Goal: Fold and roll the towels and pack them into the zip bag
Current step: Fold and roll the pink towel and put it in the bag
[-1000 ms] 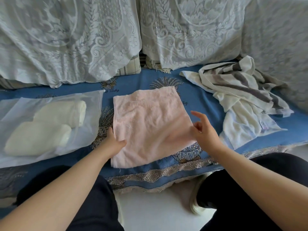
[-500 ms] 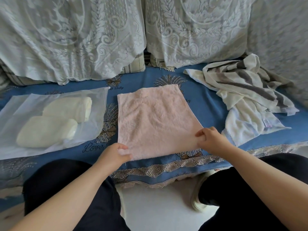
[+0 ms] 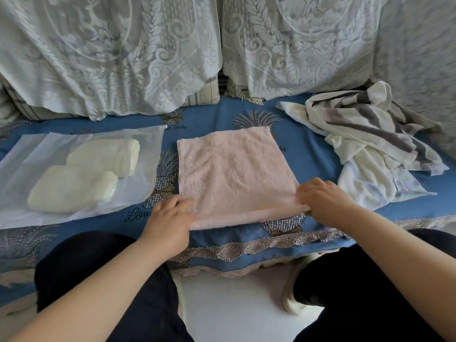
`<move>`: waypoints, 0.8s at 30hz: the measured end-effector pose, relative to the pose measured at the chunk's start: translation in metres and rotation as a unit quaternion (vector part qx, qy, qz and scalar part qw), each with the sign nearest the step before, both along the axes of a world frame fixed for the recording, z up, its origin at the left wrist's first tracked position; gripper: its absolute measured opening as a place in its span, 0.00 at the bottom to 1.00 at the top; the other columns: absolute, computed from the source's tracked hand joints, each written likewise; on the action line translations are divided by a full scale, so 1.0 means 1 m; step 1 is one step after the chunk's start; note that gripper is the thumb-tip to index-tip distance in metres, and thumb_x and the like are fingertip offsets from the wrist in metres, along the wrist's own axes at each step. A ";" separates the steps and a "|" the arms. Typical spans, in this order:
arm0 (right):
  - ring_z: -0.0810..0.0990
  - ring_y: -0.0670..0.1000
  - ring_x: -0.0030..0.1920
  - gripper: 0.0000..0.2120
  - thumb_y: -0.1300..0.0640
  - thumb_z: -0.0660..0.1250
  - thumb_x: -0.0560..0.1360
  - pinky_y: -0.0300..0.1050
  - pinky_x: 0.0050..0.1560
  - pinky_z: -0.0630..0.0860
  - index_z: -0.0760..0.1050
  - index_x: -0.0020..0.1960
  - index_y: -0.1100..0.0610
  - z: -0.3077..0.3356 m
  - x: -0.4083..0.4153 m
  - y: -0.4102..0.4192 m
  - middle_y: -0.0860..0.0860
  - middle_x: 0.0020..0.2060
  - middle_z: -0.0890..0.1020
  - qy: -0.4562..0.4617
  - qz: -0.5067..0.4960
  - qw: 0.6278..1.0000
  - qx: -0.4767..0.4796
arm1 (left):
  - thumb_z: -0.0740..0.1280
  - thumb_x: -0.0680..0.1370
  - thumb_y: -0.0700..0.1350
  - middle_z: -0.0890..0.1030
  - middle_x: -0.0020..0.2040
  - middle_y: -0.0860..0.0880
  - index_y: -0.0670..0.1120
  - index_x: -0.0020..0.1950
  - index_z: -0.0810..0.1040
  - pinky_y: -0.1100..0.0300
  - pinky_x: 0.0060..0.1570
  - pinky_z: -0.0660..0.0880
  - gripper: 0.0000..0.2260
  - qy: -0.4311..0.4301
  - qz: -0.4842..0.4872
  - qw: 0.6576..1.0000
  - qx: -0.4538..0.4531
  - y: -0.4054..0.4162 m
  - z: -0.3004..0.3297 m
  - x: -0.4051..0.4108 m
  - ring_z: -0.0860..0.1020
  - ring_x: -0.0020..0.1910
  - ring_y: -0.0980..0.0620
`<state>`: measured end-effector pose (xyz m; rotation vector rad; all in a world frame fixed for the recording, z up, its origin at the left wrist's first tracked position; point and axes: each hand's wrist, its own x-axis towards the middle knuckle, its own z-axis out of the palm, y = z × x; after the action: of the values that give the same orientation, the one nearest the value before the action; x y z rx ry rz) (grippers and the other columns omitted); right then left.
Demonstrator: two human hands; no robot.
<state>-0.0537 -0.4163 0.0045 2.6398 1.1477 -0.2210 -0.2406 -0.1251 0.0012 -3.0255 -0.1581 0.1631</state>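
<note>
A folded pink towel point(image 3: 232, 174) lies flat in the middle of the blue sofa cover. My left hand point(image 3: 170, 213) grips its near left corner and my right hand point(image 3: 323, 201) grips its near right corner; the near edge is turned up into a small first roll. To the left lies a translucent white zip bag point(image 3: 27, 149) holding two rolled cream towels point(image 3: 74, 188). To the right sits a crumpled pile of a grey-striped towel point(image 3: 370, 129) over a white towel point(image 3: 365, 186).
The blue patterned sofa cover point(image 3: 308, 149) has a lace trim along its front edge point(image 3: 246, 250). Lace-draped back cushions point(image 3: 111, 50) rise behind. My knees in dark trousers point(image 3: 98, 262) press against the sofa front, with white floor between them.
Both hands moved from resting on the towel's sides to its near corners, gripped them, and turned the near edge up and over. The view also shifted slightly.
</note>
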 end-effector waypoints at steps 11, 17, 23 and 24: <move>0.81 0.55 0.48 0.13 0.56 0.66 0.77 0.50 0.54 0.79 0.75 0.56 0.66 0.026 0.076 0.014 0.58 0.49 0.81 0.400 -0.295 0.727 0.475 | 0.65 0.79 0.40 0.82 0.49 0.45 0.41 0.56 0.76 0.53 0.48 0.77 0.07 -0.093 0.331 0.684 -0.644 0.059 0.033 0.070 0.80 0.48 0.48; 0.77 0.61 0.53 0.16 0.50 0.55 0.81 0.46 0.44 0.68 0.67 0.62 0.60 -0.029 0.081 0.054 0.62 0.56 0.77 0.170 -0.331 0.888 0.268 | 0.54 0.82 0.47 0.72 0.39 0.47 0.38 0.58 0.69 0.58 0.32 0.63 0.13 -0.081 0.385 0.853 -0.342 0.049 -0.013 0.100 0.70 0.35 0.51; 0.72 0.59 0.44 0.16 0.51 0.51 0.82 0.48 0.42 0.66 0.65 0.59 0.63 -0.033 0.083 0.058 0.63 0.54 0.78 0.132 -0.341 0.883 0.295 | 0.63 0.78 0.54 0.79 0.52 0.44 0.40 0.62 0.74 0.56 0.48 0.74 0.20 -0.037 0.376 0.827 -0.416 0.052 -0.024 0.097 0.78 0.48 0.46; 0.71 0.58 0.43 0.15 0.52 0.50 0.82 0.49 0.41 0.66 0.64 0.59 0.63 -0.032 0.081 0.058 0.63 0.52 0.78 0.125 -0.334 0.882 0.308 | 0.62 0.79 0.53 0.78 0.55 0.45 0.40 0.63 0.71 0.55 0.50 0.74 0.19 -0.048 0.375 0.833 -0.404 0.051 -0.023 0.096 0.77 0.51 0.46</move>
<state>0.0277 -0.3583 -0.0271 3.5961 0.3148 -0.3785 -0.1446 -0.0746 -0.0221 -3.5375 -1.6866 0.1611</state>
